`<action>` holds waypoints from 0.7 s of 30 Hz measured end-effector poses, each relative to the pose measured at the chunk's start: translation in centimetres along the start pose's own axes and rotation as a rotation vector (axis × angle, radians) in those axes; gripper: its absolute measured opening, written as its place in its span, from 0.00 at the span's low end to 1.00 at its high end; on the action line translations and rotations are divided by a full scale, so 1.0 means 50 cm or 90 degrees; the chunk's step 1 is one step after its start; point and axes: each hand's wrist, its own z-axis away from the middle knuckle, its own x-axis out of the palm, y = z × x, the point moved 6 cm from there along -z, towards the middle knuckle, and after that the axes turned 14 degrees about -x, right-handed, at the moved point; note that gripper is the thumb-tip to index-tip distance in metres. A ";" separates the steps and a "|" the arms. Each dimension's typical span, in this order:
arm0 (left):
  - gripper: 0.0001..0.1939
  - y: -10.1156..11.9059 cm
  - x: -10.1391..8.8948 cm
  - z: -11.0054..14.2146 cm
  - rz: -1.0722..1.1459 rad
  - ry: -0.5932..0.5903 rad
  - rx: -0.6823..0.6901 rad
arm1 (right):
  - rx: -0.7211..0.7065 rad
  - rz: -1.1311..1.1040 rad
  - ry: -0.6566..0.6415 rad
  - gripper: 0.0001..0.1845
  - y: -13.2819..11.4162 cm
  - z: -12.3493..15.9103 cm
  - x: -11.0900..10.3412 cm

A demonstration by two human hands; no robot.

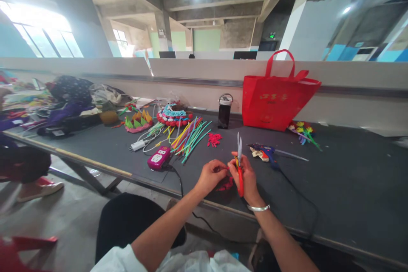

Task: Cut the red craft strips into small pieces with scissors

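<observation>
Red material [225,184], count unclear since it overlaps: on the near side of the bottle [225,112], at the fingertips by the desk [350,178] edge. Left hand [210,177] has thumb and forefinger together, pinching what looks like part of it; exact contact is too small to see. Right hand [249,178] curls around one pair of scissors [240,175], blades pointing up and away; can't tell if its fingertips also pinch the red.

Step in hand looks like finger work, scissors parked. Next move probably calls for a steady pinch; any cut needs the blades swung onto the red first.

Outward, relative to bottle (one):
- Near side, slightly left: one pile of red bits [214,139], too jumbled to count.
- Left: one bundle of fuzzy sticks [191,138], many; two decorated pieces, one red-and-blue [174,115], one green-and-orange [138,122].
- Left and nearer: one purple socket block [160,158], one white charger [138,145].
- Right: one red bag [277,104].
- Right and nearer: one glue gun [269,151].
</observation>
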 end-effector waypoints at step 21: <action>0.11 0.057 -0.008 0.027 0.327 0.050 0.043 | -0.102 0.155 -0.123 0.21 -0.031 0.001 0.019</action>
